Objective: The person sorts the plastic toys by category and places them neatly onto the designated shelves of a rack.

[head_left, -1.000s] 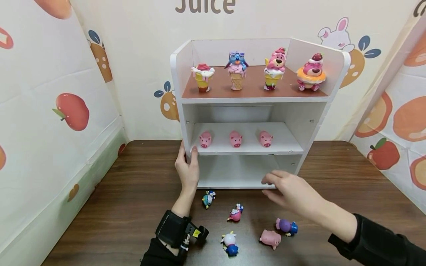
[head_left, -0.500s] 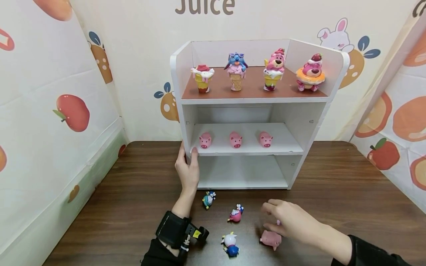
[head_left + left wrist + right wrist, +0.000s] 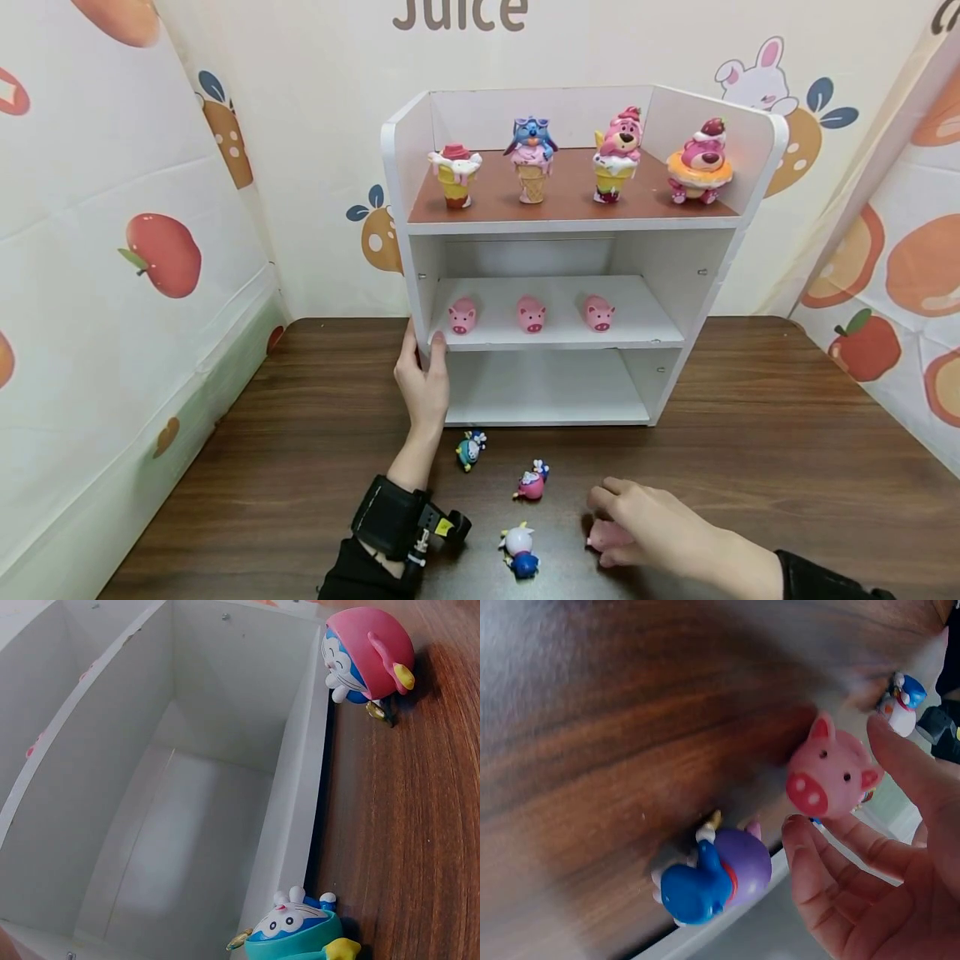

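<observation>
My left hand [image 3: 423, 383] grips the left side of the white shelf [image 3: 547, 225], thumb at its front edge. Low over the table, my right hand [image 3: 660, 529] has thumb and fingers on either side of a pink pig figurine [image 3: 606, 535], a small gap showing at the fingers. The pig [image 3: 829, 769] faces the camera in the right wrist view. Beside it lies a purple-and-blue cat figurine [image 3: 720, 877], hidden under the hand in the head view. Other cat figurines lie before the shelf: teal [image 3: 469, 450], pink [image 3: 531, 483] and white-and-blue [image 3: 519, 550].
Three pink pig figurines, one of them a middle pig [image 3: 531, 314], stand in a row on the middle board. Several ice-cream and bear figurines, including a blue one on a cone [image 3: 532, 160], stand on the brown top. Printed sheets [image 3: 135, 333] wall the table's sides and back.
My right hand has come down and back from the shelf's lower front to the pig on the table, covering the purple-and-blue cat. The left hand has stayed on the shelf.
</observation>
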`<state>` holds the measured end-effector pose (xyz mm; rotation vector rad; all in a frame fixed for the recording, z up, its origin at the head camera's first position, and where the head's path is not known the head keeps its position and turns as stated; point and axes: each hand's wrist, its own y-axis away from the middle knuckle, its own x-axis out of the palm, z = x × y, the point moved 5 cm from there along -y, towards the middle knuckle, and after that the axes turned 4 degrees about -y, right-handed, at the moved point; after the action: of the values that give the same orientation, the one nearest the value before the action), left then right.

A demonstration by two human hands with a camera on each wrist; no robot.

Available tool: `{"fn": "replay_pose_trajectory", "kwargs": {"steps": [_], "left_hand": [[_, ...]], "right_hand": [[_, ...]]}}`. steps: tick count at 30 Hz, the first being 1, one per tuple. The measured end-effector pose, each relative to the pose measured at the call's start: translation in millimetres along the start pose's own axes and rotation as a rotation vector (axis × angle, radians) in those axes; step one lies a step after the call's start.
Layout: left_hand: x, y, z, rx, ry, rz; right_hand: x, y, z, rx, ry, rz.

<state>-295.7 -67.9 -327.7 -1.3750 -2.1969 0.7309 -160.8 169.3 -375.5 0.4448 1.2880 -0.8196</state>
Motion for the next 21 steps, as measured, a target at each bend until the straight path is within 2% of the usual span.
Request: {"fn": "replay_pose_trajectory", "kwargs": {"steps": [3, 6, 15, 21], "left_hand": [[0.1, 0.3, 0.1, -0.006, -0.002, 0.001], [0.4, 0.3, -0.5, -0.012, -0.004, 0.001], [0.5, 0.1, -1.7, -0.017, 0.007, 0.006], [0.2, -0.6, -0.2, -0.024, 0.000, 0.003]], "right_hand": [[5.5, 0.4, -0.1, 0.015, -0.001, 0.043], [8.5, 1.1, 0.2, 0.007, -0.001, 0.045], [3.4, -0.8, -1.1, -0.059, -0.012, -0.077], [-5.0, -4.8, -7.7, -0.045, -0.079, -0.087]]}}
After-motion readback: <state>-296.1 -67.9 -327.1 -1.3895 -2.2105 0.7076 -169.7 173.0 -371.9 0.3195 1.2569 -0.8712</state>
